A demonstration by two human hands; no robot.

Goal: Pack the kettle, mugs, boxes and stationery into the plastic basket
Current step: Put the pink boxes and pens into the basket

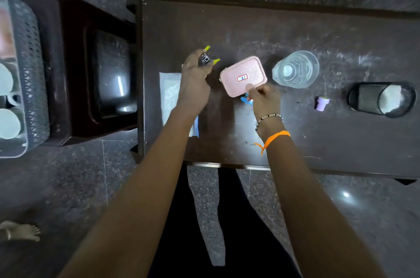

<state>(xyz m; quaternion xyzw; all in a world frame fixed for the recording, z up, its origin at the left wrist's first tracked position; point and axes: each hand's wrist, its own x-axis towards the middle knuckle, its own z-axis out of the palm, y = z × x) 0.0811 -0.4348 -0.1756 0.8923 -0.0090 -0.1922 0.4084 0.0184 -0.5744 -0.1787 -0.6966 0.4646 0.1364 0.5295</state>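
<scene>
The left hand (195,78) is over the dark surface (295,32), its fingers curled around a small dark object with two yellow-green tips (208,58) poking out beyond the knuckles; what the object is cannot be told. Under that forearm lies a flat clear plastic packet (169,93) near the surface's left edge. The right hand (264,98), with a beaded bracelet (269,118) and an orange thread (272,139) at the wrist, pinches the near edge of a pink lidded box (243,75), thumb on top of the lid; the box is tilted. A bit of something blue (246,99) shows just under that hand. Just right of the box stands a clear glass tumbler (295,68), apart from it. Further right lies a small purple cap-like piece (321,103), and beyond it a black mesh pen holder (381,99) on its side with something white inside. Well to the left, on a dark stool (75,73), sits the grey perforated plastic basket (29,62), with two white mugs (6,107) already in it.
</scene>
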